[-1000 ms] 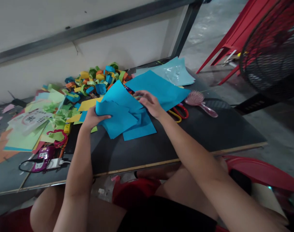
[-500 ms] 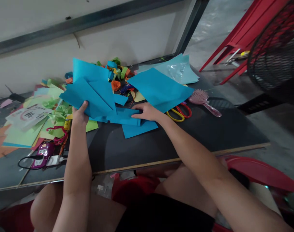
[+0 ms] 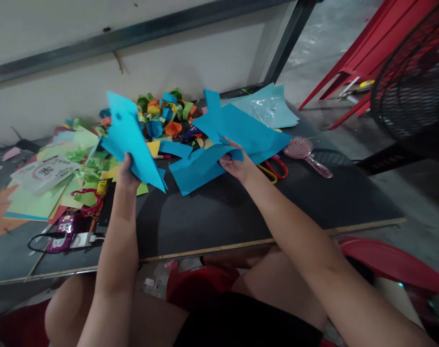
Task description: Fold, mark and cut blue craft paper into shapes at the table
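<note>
**A:** Anything in a bag or packet there?

**B:** Sorta. Upper right of centre, shiny clear plastic (image 3: 271, 110) sits with pale blue paper sheets (image 3: 288, 113); can't tell if they're inside or under it. Mid-left there's a flat whitish translucent packet (image 3: 46, 173) with dark and pinkish print, lying on pale green paper sheets (image 3: 34, 200). Contents too blurry, sorry.

**A:** And the blue stuff vs the hands?

**B:** Left hand (image 3: 128, 174), left of centre, is gripping a bright blue paper stack (image 3: 132, 140), thumb on the near side, stack tilted up above the hand. Right hand (image 3: 237, 163), right of centre, is pinching bright blue paper pieces (image 3: 201, 161); they stretch out to its left and one strip sticks up. A big flat bright blue paper sheet (image 3: 259, 130) lies just behind it.

**A:** Different from half a second ago?

**B:** Yep. The stack was fanned broadly toward the right hand; now it's turned narrower. The right hand's shifted rightward, and that strip's now up.
</note>
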`<state>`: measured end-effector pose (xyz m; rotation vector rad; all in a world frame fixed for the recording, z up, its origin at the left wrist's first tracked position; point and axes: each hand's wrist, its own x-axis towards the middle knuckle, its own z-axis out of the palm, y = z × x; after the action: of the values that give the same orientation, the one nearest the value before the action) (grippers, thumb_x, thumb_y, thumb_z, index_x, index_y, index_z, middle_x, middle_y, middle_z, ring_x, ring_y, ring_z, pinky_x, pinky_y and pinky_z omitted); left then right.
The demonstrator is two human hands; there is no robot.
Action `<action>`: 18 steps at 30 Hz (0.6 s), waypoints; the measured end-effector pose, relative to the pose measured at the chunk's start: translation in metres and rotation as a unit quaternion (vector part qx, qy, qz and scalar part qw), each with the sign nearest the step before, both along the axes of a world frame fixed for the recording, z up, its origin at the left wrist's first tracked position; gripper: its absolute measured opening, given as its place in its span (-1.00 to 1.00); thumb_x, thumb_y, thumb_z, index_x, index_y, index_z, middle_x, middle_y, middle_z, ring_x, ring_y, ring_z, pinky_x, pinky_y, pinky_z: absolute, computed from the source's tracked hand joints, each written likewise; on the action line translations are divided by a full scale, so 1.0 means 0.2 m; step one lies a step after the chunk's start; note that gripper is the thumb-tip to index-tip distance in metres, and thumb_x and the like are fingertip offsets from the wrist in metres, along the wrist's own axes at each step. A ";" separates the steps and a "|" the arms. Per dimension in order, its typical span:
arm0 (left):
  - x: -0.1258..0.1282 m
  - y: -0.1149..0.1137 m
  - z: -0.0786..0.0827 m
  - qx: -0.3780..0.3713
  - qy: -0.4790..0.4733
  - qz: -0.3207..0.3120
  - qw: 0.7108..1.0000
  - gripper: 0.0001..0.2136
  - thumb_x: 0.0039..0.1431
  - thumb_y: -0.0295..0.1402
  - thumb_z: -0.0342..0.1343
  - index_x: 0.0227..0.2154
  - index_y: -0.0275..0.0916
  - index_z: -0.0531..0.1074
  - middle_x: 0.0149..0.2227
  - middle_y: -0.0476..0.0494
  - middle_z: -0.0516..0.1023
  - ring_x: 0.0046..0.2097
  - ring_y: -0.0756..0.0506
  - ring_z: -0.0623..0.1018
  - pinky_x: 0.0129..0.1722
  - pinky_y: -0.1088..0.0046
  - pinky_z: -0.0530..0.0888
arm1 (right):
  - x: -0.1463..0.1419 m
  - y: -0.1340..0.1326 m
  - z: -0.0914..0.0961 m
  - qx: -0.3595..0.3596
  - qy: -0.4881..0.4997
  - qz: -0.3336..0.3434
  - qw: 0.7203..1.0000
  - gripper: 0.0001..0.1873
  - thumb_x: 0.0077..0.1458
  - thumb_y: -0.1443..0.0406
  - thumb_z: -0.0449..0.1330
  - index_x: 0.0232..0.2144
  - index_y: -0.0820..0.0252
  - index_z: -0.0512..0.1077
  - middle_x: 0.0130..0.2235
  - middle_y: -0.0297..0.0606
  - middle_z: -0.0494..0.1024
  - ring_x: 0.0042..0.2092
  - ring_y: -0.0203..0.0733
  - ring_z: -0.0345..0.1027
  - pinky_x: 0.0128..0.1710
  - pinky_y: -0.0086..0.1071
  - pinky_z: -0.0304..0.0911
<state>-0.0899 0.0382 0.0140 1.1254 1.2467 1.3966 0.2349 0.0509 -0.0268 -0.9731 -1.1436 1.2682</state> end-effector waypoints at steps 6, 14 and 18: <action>0.30 -0.07 -0.03 -0.099 0.290 -0.225 0.925 -0.25 -0.27 0.03 0.39 0.01 -0.26 0.43 0.00 -0.33 0.57 0.04 -0.42 0.54 -0.01 0.03 0.53 | 0.06 0.05 -0.01 0.018 0.059 -0.056 0.997 -0.63 0.24 -0.03 0.00 -0.42 0.06 0.32 -0.53 -0.45 0.21 -0.58 -0.37 0.05 -0.63 -0.46 0.07; 0.51 -0.15 -0.14 0.117 0.634 -0.147 0.750 -0.21 0.03 0.10 0.20 0.18 -0.36 0.23 0.17 -0.47 0.37 0.22 -0.40 0.34 0.16 0.08 0.33 | -0.03 -0.01 0.10 -0.017 -0.197 -0.023 0.980 -0.45 -0.06 0.16 0.35 0.02 0.13 0.45 0.03 -0.10 0.54 -0.17 -0.03 0.51 -0.40 -0.28 0.46; 0.50 -0.15 -0.20 0.137 0.617 -0.152 0.760 -0.06 0.01 0.22 0.13 0.29 -0.36 0.06 0.26 -0.49 0.26 0.27 -0.41 0.29 0.18 0.05 0.30 | -0.15 0.10 0.28 0.078 -0.303 0.000 0.950 -0.50 -0.01 0.33 0.28 0.05 0.14 0.46 0.10 -0.10 0.50 0.13 0.12 0.37 -0.17 -0.17 0.50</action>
<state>0.0105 0.0088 -0.0255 2.5343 1.5785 0.4509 0.2058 0.0714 0.0283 -1.2843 -1.6847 0.8734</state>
